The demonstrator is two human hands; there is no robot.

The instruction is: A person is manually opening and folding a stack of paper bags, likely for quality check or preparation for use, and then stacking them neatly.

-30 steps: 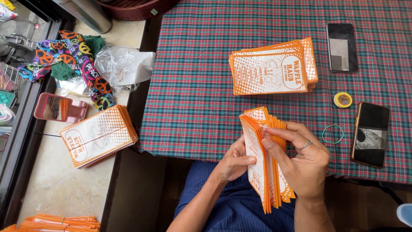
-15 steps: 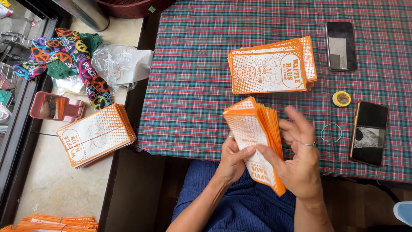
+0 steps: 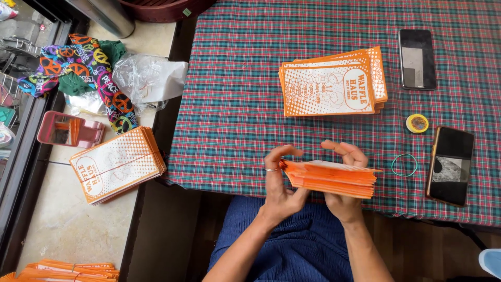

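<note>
Head view showed three orange-and-white paper bag stacks: a banded one (image 3: 117, 164) on the left ledge, one (image 3: 331, 83) on the plaid surface (image 3: 235, 104), and one (image 3: 331, 178) clamped between left hand (image 3: 279, 183) and right hand (image 3: 347, 172); two phones lay right.

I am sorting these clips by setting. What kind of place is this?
Probably a small food-stall or home packing spot: both hands, left hand and right hand, hold an orange paper-bag stack over a plaid tablecloth, with another printed bag stack lying there.
</note>
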